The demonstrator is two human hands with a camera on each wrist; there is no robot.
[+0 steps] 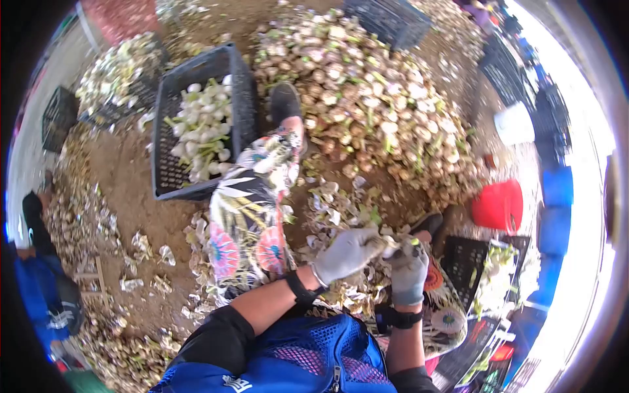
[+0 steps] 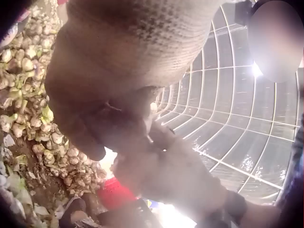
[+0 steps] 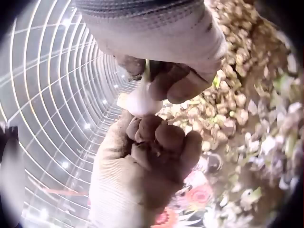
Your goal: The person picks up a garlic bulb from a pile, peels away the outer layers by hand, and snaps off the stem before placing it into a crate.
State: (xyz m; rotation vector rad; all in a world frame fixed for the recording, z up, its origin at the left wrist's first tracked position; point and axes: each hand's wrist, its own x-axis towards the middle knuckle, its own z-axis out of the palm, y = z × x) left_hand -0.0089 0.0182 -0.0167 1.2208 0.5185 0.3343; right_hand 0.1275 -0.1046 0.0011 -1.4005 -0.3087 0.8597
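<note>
Both hands wear pale work gloves with dirt-darkened fingers. In the head view the left hand [image 1: 347, 255] and the right hand [image 1: 409, 270] meet above the lap. Between them is a whitish garlic bulb [image 3: 142, 100] with a green stem. The right hand grips the stem from above in the right wrist view, bulb hanging below its fingers. From below, the left hand's curled fingers [image 3: 168, 137] and thumb pinch at the bulb's lower end. The gloves hide most of the bulb in the left wrist view.
Ahead lies a large heap of unpeeled garlic [image 1: 367, 92]. A black crate [image 1: 164, 157] holding cleaned white bulbs stands left of the leg. Loose peelings [image 1: 334, 203] cover the ground between the feet. A red bucket [image 1: 498, 205] and a white bucket [image 1: 514, 124] stand at right.
</note>
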